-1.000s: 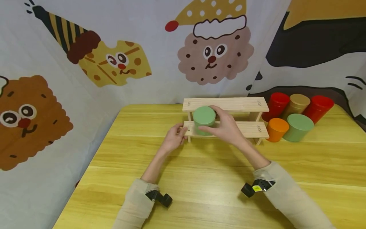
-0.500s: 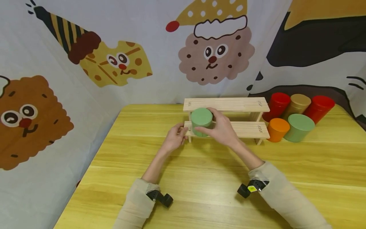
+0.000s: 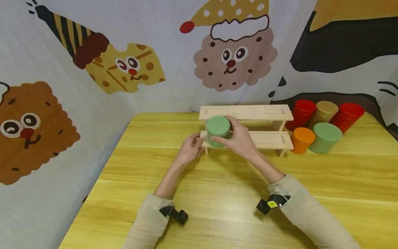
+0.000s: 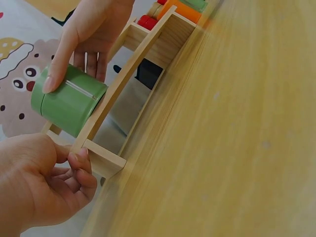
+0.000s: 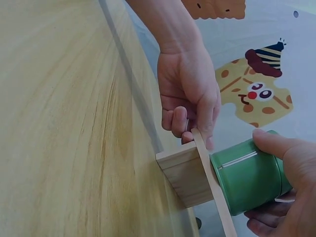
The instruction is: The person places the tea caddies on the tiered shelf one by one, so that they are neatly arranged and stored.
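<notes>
A green lidded canister stands upright at the left end of the lower board of a two-tier wooden shelf. My right hand grips it from the right, thumb in front and fingers behind. In the left wrist view the canister has its base right at the board. My left hand pinches the left end of that lower board between thumb and fingers. Seen from the right wrist, the left hand has its thumb on top of the board, close beside the canister.
Right of the shelf stand an orange canister, another green canister, two tall red canisters and a gold one. A printed cloth hangs behind the wooden table.
My right hand has moved the green canister slightly left along the lower board, closer to my left hand. The left hand keeps its place on the board's end.
</notes>
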Demonstrator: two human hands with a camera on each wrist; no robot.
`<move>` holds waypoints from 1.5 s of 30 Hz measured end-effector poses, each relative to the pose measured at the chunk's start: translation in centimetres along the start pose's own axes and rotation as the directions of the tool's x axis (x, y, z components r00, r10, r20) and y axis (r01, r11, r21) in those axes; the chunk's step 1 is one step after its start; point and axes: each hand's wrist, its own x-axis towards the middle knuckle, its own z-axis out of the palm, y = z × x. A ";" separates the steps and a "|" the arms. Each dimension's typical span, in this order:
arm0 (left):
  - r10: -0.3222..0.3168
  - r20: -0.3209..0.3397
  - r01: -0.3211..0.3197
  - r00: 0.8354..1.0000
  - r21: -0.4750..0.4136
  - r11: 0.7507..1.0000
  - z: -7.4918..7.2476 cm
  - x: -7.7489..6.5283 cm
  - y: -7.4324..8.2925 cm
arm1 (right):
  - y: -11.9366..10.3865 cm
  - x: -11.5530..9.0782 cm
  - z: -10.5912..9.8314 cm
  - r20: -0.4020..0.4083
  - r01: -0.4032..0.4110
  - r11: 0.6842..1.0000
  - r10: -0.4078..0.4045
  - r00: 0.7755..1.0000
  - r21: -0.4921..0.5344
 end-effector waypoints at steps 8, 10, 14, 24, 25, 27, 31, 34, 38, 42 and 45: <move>-0.005 -0.002 0.005 1.000 0.000 1.000 0.1 0.0 0.1 | 0.1 0.0 -0.4 0.019 -0.008 0.999 0.009 1.000 -0.039; -0.008 0.002 0.008 1.000 0.000 1.000 0.1 0.0 0.0 | 0.2 -0.1 -0.5 0.025 -0.011 0.999 0.013 1.000 -0.051; -0.012 0.009 0.012 1.000 0.001 1.000 0.2 0.0 0.0 | 0.2 -0.2 -0.7 0.038 -0.010 0.998 0.012 0.999 -0.056; -0.018 -0.003 0.018 1.000 -0.002 1.000 0.3 0.1 0.1 | 0.2 -0.9 -1.8 0.038 -0.035 0.999 0.035 0.999 -0.012; -0.018 -0.004 0.018 1.000 -0.003 1.000 0.3 0.1 0.1 | 0.2 -1.0 -2.0 0.036 -0.041 0.999 0.041 0.999 -0.005; -0.017 -0.008 0.017 1.000 -0.004 1.000 0.4 0.1 0.1 | 0.3 -1.2 -2.4 0.031 -0.056 0.998 0.055 0.998 0.006; -0.023 -0.014 0.023 1.000 -0.009 1.000 0.4 0.1 0.0 | 0.6 -1.5 -3.2 0.016 -0.087 0.996 0.087 0.996 0.015; -0.031 -0.019 0.030 0.999 -0.014 0.999 0.3 0.1 0.0 | 0.8 -1.8 -3.8 0.003 -0.106 0.994 0.106 0.994 0.012; -0.030 -0.020 0.030 0.999 -0.014 0.999 0.3 0.0 0.1 | 0.9 -2.0 -4.5 -0.007 -0.114 0.993 0.114 0.993 0.009; -0.025 -0.024 0.024 0.999 -0.013 1.000 0.3 0.1 0.0 | 1.0 -2.2 -5.0 -0.016 -0.116 0.993 0.116 0.993 0.004; -0.023 -0.026 0.023 0.999 -0.015 1.000 0.3 0.2 0.0 | 1.1 -2.3 -5.4 -0.025 -0.115 0.993 0.115 0.993 0.004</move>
